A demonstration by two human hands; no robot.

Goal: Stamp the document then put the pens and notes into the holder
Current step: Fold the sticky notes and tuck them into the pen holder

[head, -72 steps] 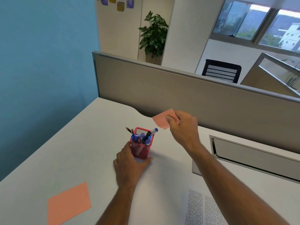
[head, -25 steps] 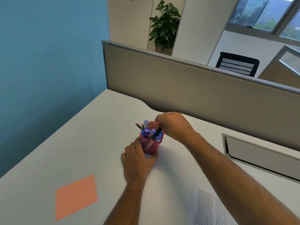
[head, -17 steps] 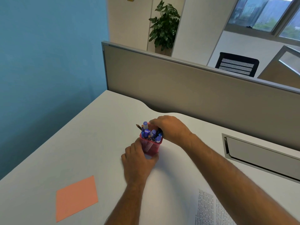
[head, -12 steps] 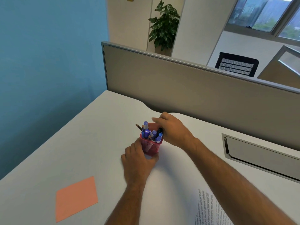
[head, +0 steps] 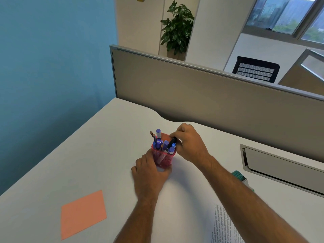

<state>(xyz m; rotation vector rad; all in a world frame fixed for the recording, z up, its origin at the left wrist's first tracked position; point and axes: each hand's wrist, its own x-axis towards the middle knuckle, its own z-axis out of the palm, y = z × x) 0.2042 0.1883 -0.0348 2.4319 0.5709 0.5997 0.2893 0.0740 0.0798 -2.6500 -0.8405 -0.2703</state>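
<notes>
Left hand (head: 149,174) grip wrapped round red mesh holder (head: 162,157) base on table (head: 87,155), right hand (head: 188,142) grip pinching pink note (head: 165,137) at holder's far rim among pens (head: 164,143), second note (head: 83,213) flat near-left, printed document (head: 222,225) near-right

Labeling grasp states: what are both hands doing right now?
Left hand: grips the red mesh holder.
Right hand: fingers curled at the holder's rim; what it pinches cannot be told.

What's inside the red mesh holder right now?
The red mesh holder contains several blue-capped pens standing upright, plus an orange note at its far side. The right hand covers that corner; anything deeper is hidden.
</notes>
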